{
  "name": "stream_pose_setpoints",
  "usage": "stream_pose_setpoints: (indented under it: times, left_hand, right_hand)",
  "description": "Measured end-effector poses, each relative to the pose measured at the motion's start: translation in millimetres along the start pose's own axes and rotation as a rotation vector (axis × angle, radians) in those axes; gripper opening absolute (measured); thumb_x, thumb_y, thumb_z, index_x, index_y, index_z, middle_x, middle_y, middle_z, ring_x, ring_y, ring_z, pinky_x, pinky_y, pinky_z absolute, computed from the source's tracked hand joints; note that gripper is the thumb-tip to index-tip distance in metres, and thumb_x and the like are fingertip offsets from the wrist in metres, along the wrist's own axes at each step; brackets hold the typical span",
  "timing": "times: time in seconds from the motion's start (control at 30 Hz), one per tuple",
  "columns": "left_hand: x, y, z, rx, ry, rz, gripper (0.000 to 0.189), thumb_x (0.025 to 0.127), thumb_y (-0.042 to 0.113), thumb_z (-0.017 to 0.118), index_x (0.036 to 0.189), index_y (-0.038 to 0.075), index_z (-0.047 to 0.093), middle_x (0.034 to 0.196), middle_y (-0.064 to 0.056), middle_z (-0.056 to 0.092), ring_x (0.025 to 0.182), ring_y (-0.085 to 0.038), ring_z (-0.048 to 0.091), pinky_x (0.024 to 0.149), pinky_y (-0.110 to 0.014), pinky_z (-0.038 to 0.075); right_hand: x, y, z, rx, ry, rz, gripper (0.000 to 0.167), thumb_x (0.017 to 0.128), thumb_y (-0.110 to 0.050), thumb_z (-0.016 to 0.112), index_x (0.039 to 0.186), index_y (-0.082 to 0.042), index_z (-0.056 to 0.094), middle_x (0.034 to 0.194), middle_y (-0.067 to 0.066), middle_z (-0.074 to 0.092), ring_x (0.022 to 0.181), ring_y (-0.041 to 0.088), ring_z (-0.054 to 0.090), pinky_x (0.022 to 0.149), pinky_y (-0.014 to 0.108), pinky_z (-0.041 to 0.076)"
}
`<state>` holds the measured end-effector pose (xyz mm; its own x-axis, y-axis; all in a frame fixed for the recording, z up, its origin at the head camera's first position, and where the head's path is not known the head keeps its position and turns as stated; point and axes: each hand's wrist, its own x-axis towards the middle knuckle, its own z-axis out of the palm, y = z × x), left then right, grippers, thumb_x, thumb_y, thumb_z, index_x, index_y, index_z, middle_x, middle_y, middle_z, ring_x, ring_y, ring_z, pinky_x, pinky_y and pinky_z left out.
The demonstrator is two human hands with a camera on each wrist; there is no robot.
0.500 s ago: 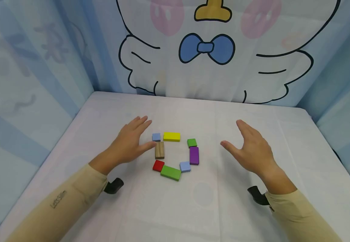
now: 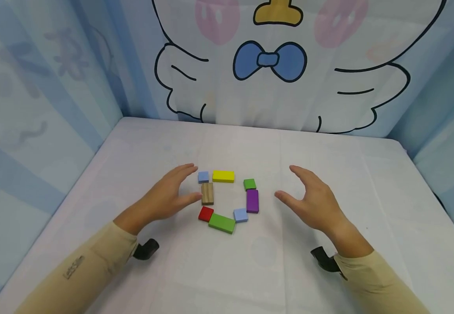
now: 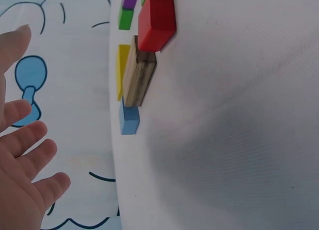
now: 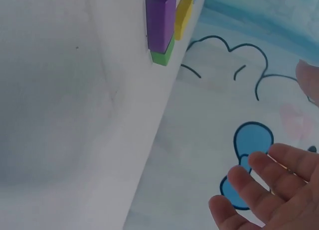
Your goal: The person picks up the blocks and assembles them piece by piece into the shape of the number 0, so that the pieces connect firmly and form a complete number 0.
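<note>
Several coloured blocks lie in a loose ring on the table in the head view. On its left side are a blue block [image 2: 203, 177], a wood-grain block [image 2: 207, 193] and a red block [image 2: 205, 213]. A yellow block [image 2: 223, 176] lies at the back, a long green block [image 2: 221, 223] and another blue block [image 2: 240, 215] at the front. To the right, a small green block [image 2: 249, 184] meets a purple block [image 2: 252, 201]. My left hand [image 2: 166, 194] hovers left of the ring, thumb near the wood-grain block, holding nothing. My right hand [image 2: 315, 200], fingers spread and holding nothing, hovers right of the purple block.
A white cloth covers the table [image 2: 227, 270]. Behind it hangs a printed curtain [image 2: 266, 100] with a blue bow tie, and more curtain closes both sides. Black wrist mounts [image 2: 146, 249] stick out from the tan sleeves [image 2: 82, 266].
My right hand has moved left, closer to the purple block. The fingers of my left hand have come down slightly toward the table. The blocks have kept their arrangement.
</note>
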<state>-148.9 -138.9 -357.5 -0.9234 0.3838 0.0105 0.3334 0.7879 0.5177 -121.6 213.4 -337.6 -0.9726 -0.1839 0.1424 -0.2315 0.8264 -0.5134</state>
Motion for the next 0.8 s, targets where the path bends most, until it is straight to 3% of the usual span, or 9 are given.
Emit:
stream_pose_setpoints:
  times: [0.33,0.53,0.8]
  left_hand:
    - [-7.1,-0.9,5.0,0.004,-0.031,0.089,0.083,0.092,0.038,0.072,0.156,0.005,0.031,0.163,-0.013,0.024,0.148,-0.034,0.022,0.114,-0.057,0.025]
    - [-11.1,-1.8,8.9,-0.082,-0.091,0.081,0.083,0.092,0.034,0.073,0.157,0.006,0.030,0.163,-0.012,0.025,0.147,-0.033,0.026,0.112,-0.055,0.030]
    - [-13.6,-6.1,14.8,-0.113,-0.151,0.039,0.085,0.091,0.036,0.074,0.157,0.008,0.029,0.158,-0.014,0.034,0.143,-0.035,0.034,0.111,-0.055,0.032]
  right_hand:
    - [-3.4,-7.4,13.0,0.070,-0.061,-0.018,0.082,0.091,-0.047,0.071,0.152,-0.003,0.038,0.154,0.016,0.041,0.141,0.036,0.036,0.111,0.057,0.031]
    - [-4.9,-12.4,23.5,0.107,-0.090,-0.029,0.078,0.091,-0.044,0.071,0.152,-0.006,0.040,0.153,0.013,0.042,0.141,0.034,0.038,0.110,0.056,0.033]
    - [-5.3,-16.0,35.3,0.131,-0.107,-0.083,0.074,0.090,-0.038,0.075,0.148,-0.005,0.045,0.146,0.015,0.050,0.133,0.034,0.048,0.106,0.056,0.039]
